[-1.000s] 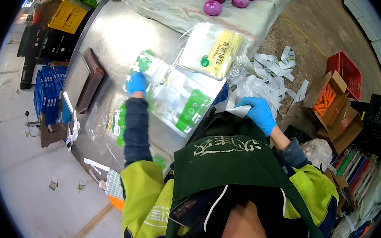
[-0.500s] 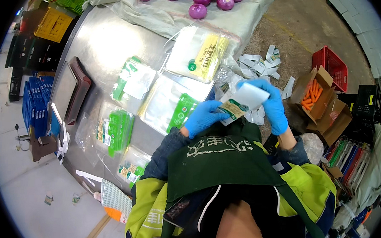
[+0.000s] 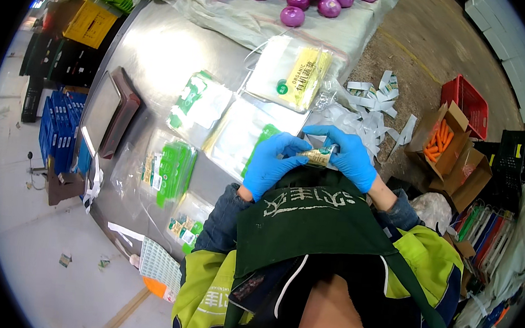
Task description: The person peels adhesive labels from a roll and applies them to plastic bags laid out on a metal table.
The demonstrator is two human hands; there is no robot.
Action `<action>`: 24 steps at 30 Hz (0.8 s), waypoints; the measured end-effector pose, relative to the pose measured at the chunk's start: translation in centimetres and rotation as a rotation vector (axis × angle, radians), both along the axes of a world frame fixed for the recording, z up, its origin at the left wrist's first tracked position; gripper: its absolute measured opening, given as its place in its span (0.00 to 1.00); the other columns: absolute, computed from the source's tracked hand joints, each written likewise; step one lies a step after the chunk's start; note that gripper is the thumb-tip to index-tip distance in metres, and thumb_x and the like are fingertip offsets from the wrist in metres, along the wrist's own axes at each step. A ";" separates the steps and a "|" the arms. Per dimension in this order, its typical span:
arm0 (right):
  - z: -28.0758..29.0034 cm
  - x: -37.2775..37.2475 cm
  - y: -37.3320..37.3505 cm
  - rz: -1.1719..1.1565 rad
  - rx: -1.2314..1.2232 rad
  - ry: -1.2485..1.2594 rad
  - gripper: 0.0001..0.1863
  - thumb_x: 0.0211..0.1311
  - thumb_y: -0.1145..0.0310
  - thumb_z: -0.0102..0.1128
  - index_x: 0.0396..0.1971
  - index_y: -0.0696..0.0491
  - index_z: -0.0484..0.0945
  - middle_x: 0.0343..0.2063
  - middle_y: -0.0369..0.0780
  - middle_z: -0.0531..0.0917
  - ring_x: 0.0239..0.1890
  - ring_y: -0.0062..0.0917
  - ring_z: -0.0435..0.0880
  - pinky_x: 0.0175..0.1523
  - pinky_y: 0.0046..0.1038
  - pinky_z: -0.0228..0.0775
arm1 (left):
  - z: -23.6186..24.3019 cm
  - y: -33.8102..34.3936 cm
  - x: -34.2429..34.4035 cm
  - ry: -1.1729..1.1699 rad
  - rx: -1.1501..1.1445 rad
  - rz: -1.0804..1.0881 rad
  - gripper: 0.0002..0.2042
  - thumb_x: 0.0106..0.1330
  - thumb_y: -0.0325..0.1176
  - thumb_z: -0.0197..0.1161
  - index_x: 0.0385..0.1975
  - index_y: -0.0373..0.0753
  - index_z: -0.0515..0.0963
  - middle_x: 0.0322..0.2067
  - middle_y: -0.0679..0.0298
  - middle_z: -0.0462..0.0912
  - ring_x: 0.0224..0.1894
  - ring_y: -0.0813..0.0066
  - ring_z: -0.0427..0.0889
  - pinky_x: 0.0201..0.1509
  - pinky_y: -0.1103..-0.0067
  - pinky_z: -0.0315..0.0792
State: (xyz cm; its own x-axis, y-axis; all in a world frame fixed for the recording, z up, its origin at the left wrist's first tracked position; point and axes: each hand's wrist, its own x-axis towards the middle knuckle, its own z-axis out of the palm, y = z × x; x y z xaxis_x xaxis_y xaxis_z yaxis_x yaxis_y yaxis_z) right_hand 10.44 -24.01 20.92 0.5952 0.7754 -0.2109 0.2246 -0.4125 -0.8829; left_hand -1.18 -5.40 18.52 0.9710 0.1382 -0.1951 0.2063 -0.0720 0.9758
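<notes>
My left hand and my right hand, both in blue gloves, meet above the dark green apron with fingers closed on a small tan-and-green label. The label is seen almost edge-on and partly covered by fingers. Just left of them lie clear bags with green print on the steel table. Above these is a stack of clear and yellow bags. Smaller packs of green-printed bags lie further left and lower down.
Purple onions rest on pale sacking at the top. A dark-red slab sits at the left edge. Paper strips, boxes with carrots and a red crate are at right. Blue crates stand at left.
My left hand has come from the bags at left to join my right hand at the label. Since half a second ago, the label has tilted flatter and is more covered by my fingers.
</notes>
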 end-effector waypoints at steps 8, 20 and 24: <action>-2.3 -1.0 1.9 0.051 0.284 0.022 0.24 0.60 0.73 0.61 0.58 0.43 0.74 0.35 0.43 0.85 0.37 0.32 0.86 0.43 0.29 0.77 | -0.6 -0.2 -1.8 0.110 -0.085 0.220 0.10 0.57 0.25 0.70 0.38 0.36 0.82 0.35 0.65 0.83 0.35 0.78 0.80 0.41 0.80 0.75; -7.5 2.4 -1.5 -0.023 0.064 -0.208 0.13 0.53 0.69 0.65 0.40 0.49 0.85 0.38 0.41 0.85 0.38 0.31 0.84 0.45 0.28 0.74 | -3.5 7.3 -4.8 0.025 -0.045 0.820 0.05 0.62 0.28 0.65 0.34 0.34 0.80 0.27 0.68 0.80 0.30 0.83 0.75 0.36 0.83 0.70; -3.9 0.0 1.8 -0.010 0.416 -0.184 0.20 0.54 0.79 0.54 0.44 0.46 0.85 0.44 0.39 0.83 0.44 0.29 0.83 0.49 0.27 0.74 | -14.4 8.6 -5.5 0.324 0.618 0.754 0.18 0.53 0.36 0.74 0.38 0.33 0.76 0.30 0.60 0.78 0.34 0.67 0.77 0.41 0.73 0.71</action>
State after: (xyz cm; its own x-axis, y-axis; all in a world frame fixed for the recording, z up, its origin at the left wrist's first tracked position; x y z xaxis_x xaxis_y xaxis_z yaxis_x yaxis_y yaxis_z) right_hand 10.40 -22.22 17.04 0.6017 0.7656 0.2278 0.3912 -0.0338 -0.9197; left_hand -6.71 3.16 4.13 0.5032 0.8558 -0.1203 0.6532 -0.2856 0.7013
